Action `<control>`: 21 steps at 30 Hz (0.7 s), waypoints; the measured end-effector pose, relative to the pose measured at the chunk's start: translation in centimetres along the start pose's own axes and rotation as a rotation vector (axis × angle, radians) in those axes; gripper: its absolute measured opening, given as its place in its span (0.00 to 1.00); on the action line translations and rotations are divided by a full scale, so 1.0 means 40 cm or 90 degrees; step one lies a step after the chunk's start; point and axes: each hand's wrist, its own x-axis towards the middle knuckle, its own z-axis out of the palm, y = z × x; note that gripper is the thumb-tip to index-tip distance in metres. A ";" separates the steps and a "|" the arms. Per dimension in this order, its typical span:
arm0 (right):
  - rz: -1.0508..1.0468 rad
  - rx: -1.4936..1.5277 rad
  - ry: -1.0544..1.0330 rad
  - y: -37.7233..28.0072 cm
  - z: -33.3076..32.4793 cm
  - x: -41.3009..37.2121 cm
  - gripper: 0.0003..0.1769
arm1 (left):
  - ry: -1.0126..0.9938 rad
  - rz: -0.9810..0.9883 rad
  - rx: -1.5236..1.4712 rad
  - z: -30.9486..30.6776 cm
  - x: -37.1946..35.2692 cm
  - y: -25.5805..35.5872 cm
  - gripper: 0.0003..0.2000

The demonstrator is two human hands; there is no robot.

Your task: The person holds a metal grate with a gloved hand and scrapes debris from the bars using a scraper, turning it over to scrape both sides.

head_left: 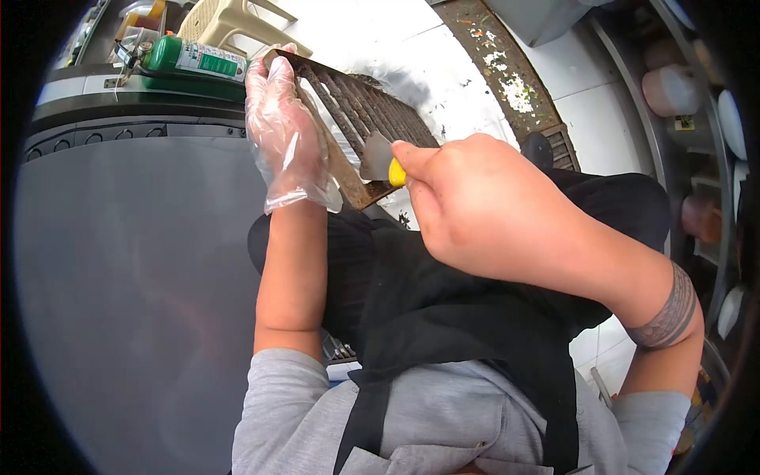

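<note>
A dirty, rust-brown metal grate (360, 99) with parallel bars is tilted in front of me. My left hand (283, 119), in a clear plastic glove, grips its left edge near the upper corner. My bare right hand (467, 190) is closed round the yellow handle (397, 172) of a scraper. The scraper's metal blade (375, 157) lies against the bars near the grate's lower end. Most of the handle is hidden inside my right fist.
A green cylinder (190, 60) lies at the upper left behind a large grey surface (134, 277). Beyond it is a beige plastic chair (226, 24). White scraps litter a dark floor strip (507, 75). Shelves with containers (671, 91) stand at the right.
</note>
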 end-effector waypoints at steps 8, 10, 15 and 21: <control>0.014 0.045 -0.009 0.019 -0.015 0.027 0.19 | 0.018 -0.029 0.000 0.054 -0.026 0.036 0.13; -0.028 0.029 0.042 0.017 -0.013 0.005 0.18 | 0.023 -0.021 0.004 0.042 -0.005 0.012 0.13; -0.010 0.027 0.056 0.035 -0.001 0.036 0.14 | 0.011 -0.002 0.016 0.048 -0.016 0.002 0.12; 0.018 -0.007 -0.043 0.009 -0.026 0.003 0.13 | 0.011 -0.040 0.075 0.050 -0.024 0.028 0.13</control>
